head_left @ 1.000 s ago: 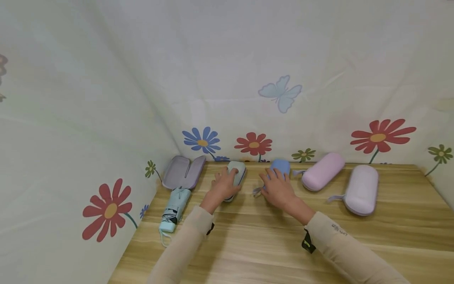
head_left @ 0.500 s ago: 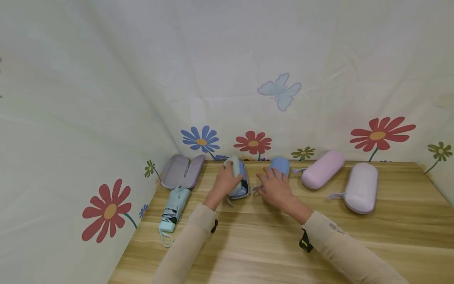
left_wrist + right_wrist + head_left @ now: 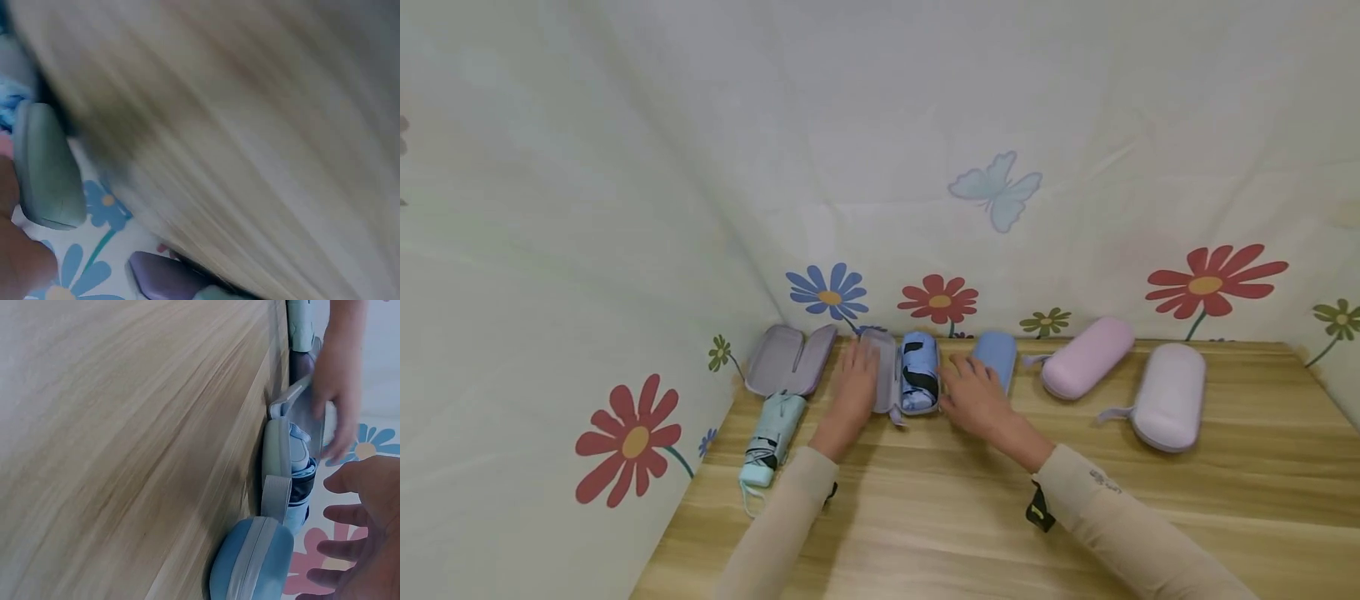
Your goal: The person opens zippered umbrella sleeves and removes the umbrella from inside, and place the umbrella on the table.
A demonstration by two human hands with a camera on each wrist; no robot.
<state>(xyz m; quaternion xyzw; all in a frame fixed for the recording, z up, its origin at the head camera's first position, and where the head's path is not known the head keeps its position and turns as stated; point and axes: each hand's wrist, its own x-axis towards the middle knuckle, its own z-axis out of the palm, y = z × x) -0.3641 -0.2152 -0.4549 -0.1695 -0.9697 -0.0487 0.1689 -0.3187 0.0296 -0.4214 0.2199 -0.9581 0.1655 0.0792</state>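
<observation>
A pale green case point(image 3: 275, 450) with a grey lining lies unfolded in front of me, its lid point(image 3: 887, 379) swung to the left. Inside its right half sits a folded blue umbrella point(image 3: 919, 367) with a black strap. My left hand point(image 3: 852, 390) rests over the lid's left side, fingers extended, hiding part of it. On the other side, my right hand point(image 3: 973, 400) has its fingers spread by the case's right edge. A closed blue case point(image 3: 997, 354) stands just behind that hand and is partly covered. In the right wrist view the fingers and thumb grip nothing.
On the left lie an open grey-purple case point(image 3: 775, 362) and a light-blue folded umbrella point(image 3: 775, 429). A pink case point(image 3: 1088, 358) and a lavender case point(image 3: 1168, 396) lie closed on the right. Behind the wooden table point(image 3: 940, 517) hangs a flowered cloth point(image 3: 880, 167).
My left hand has swung the pale green case's lid open leftward, uncovering the blue umbrella, and let the lid go. My right hand has moved slightly left, off the blue case.
</observation>
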